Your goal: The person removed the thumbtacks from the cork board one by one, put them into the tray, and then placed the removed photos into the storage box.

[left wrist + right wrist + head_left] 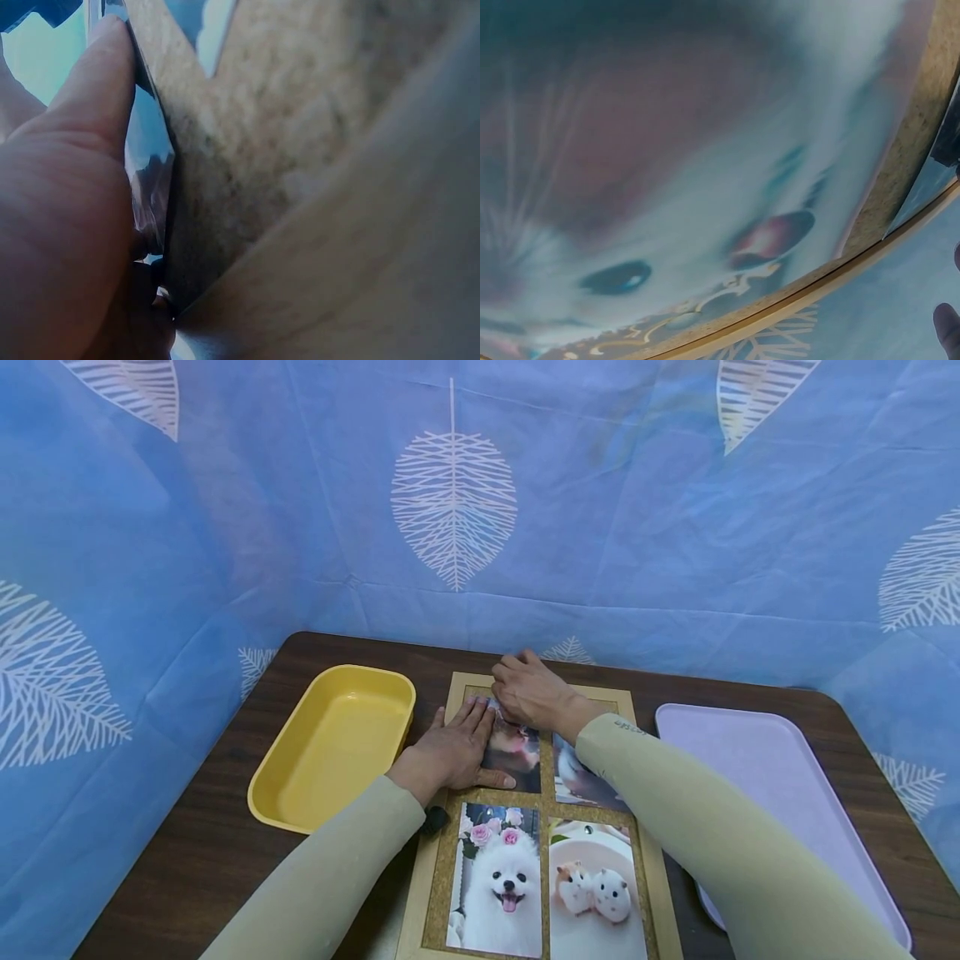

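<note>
A wood-framed cork board (663,902) lies on the table with photos on it. My left hand (453,747) rests flat, fingers straight, on the upper left photo (521,760). At that photo's top edge is my right hand (536,693), its fingers curled; I cannot tell what is between them. The upper right photo (581,781), partly under the right forearm, fills the right wrist view as an animal's face (667,210). Below are a white dog photo (506,893) and a hamster photo (600,893) with a small shiny pin (588,830) at its top.
To the left stands a yellow tray (345,760). A pale purple tray (750,777) lies at the right, partly behind the right sleeve. A blue leaf-print cloth (600,527) hangs behind the dark wooden table (195,852). A small black object (435,820) sits by the left wrist.
</note>
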A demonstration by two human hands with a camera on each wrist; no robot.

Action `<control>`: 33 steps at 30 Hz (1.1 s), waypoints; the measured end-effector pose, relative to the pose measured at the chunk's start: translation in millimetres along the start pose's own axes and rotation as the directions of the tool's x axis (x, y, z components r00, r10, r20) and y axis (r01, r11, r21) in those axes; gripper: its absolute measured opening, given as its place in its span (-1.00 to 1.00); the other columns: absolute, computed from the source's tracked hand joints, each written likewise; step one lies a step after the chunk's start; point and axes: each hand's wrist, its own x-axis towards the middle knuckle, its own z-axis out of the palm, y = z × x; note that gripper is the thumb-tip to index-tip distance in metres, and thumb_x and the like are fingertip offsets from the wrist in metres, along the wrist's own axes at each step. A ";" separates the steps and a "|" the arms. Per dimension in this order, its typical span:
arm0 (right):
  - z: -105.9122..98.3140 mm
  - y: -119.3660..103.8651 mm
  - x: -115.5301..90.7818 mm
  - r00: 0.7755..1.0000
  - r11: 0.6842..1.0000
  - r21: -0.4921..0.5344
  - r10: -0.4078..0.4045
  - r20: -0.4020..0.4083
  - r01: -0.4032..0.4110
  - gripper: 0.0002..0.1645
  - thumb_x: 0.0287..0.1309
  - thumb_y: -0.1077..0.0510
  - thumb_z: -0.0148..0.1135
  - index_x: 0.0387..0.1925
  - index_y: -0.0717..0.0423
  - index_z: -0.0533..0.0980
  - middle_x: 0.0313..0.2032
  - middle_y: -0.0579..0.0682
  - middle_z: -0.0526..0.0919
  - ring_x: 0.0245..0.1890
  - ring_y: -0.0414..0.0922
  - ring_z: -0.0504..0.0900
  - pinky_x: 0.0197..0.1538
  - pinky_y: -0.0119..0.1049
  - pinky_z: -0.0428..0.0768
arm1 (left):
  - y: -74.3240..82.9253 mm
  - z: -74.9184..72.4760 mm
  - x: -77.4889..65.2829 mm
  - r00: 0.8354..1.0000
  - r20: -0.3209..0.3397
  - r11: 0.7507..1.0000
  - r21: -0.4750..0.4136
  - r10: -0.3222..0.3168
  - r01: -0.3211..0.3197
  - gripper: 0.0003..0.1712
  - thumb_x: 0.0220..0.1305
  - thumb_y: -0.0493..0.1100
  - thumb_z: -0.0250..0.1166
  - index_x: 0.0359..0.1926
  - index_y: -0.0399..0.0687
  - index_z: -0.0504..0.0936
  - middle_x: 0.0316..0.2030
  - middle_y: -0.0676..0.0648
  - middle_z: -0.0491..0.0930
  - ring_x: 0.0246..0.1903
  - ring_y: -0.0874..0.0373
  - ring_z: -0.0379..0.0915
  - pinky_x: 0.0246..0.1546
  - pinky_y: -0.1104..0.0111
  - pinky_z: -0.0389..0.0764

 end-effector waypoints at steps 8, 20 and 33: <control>2.2 0.1 0.1 1.000 1.000 -0.014 0.008 0.001 -0.008 -0.70 0.58 0.09 0.07 -0.25 0.11 0.64 -0.13 0.07 0.58 -0.03 0.07 0.52 0.22 0.13 0.46 | 0.8 0.0 -0.3 1.000 -0.004 1.000 -0.001 -0.003 0.003 0.35 0.27 0.75 -0.12 0.72 0.00 -0.31 0.71 -0.08 -0.43 0.70 0.00 -0.53 0.64 -0.18 -0.13; 0.5 -0.8 0.2 1.000 1.000 -0.025 -0.004 0.007 0.004 -0.71 0.57 0.11 0.10 -0.27 0.11 0.66 -0.13 0.06 0.58 -0.03 0.06 0.51 0.25 0.14 0.45 | 1.0 -0.5 -0.9 1.000 0.000 1.000 -0.014 -0.005 0.005 0.37 0.25 0.76 -0.11 0.72 0.02 -0.32 0.71 -0.07 -0.43 0.70 0.00 -0.53 0.64 -0.18 -0.12; -4.0 -1.5 0.7 0.999 0.998 -0.056 -0.005 0.046 0.007 -0.74 0.57 0.08 0.16 -0.25 0.07 0.67 -0.09 0.05 0.58 -0.03 0.05 0.50 0.28 0.11 0.42 | 0.5 -0.7 -0.6 1.000 -0.004 1.000 -0.023 -0.003 0.003 0.36 0.25 0.75 -0.09 0.72 0.02 -0.30 0.71 -0.07 -0.43 0.69 0.00 -0.53 0.64 -0.18 -0.13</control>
